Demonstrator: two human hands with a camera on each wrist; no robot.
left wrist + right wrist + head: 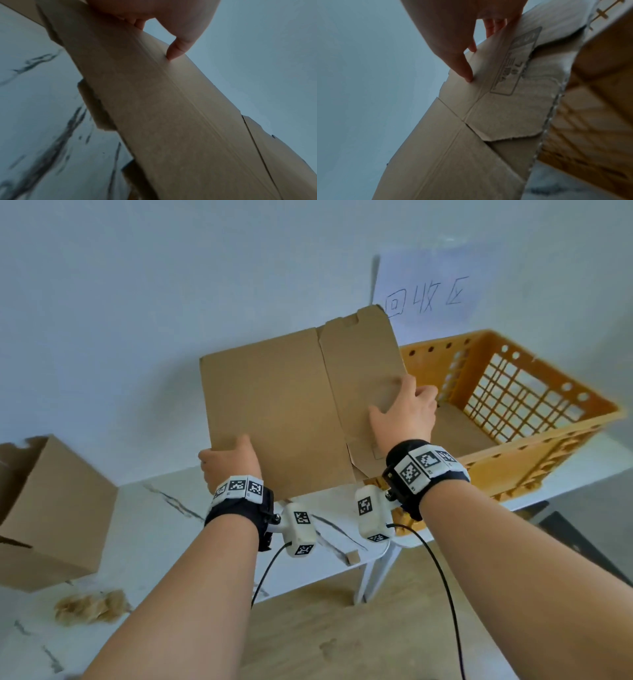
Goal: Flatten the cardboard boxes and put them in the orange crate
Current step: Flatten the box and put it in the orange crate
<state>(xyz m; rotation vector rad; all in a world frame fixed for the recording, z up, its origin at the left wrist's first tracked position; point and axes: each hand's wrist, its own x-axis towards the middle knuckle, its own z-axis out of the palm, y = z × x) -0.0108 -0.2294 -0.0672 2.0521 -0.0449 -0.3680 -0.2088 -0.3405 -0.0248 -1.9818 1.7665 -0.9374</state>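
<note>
A flattened cardboard box (291, 405) is held upright above the marble table (154, 508), tilted toward the orange crate (534, 440) on the right. My left hand (227, 462) grips its lower left corner, thumb on the near face (173, 54). My right hand (404, 412) holds its right edge, thumb on the near face (467, 75) and fingers round the back. The same flattened cardboard box (171, 115) fills the left wrist view, and the flattened cardboard box (462, 148) shows its flaps in the right wrist view. A flat piece of cardboard (459, 429) lies inside the crate.
An unflattened cardboard box (48, 508) stands at the table's left. Crumpled brown tape or paper scraps (90, 606) lie near the front left. A paper sign with handwriting (424, 285) hangs on the wall behind the crate. Wooden floor (342, 628) lies beyond the table's edge.
</note>
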